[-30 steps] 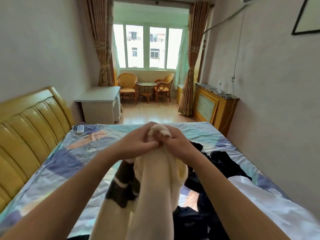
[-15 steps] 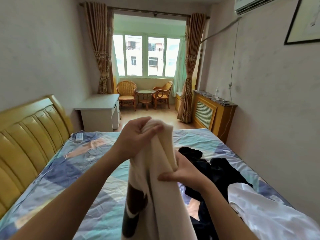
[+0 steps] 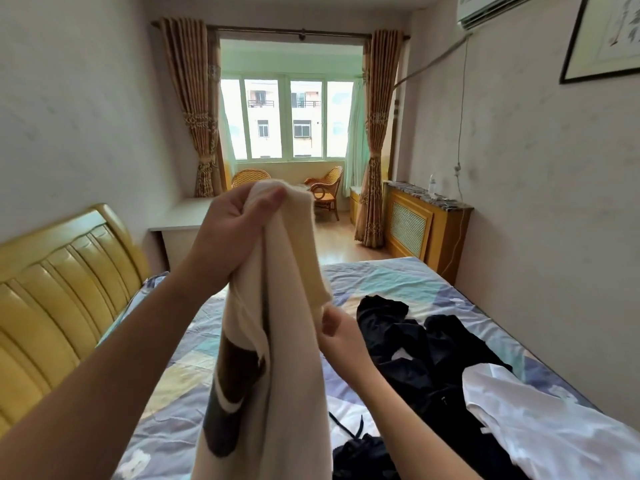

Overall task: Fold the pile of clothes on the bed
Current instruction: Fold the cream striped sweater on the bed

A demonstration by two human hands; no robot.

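Observation:
A cream knitted garment (image 3: pixel 277 358) with dark brown patches hangs in the air over the bed (image 3: pixel 398 282). My left hand (image 3: pixel 228 233) grips its top end high up, thumb over the fabric. Lower down, my right hand (image 3: pixel 334 323) pinches the garment's right edge just under a folded cream flap. On the patchwork sheet to the right lies a heap of black clothes (image 3: pixel 415 344). A white garment (image 3: pixel 540 420) lies at the near right, partly over the black ones.
A yellow padded headboard (image 3: pixel 59 292) runs along the left. Past the bed stand a white desk (image 3: pixel 183 216), a wooden radiator cover (image 3: pixel 426 226) and wicker chairs (image 3: pixel 327 192) by the window. The right wall runs close to the bed's edge.
My left hand has lifted the garment's top higher. My right hand has let go of the top and slid down the right edge, where it now pinches lower.

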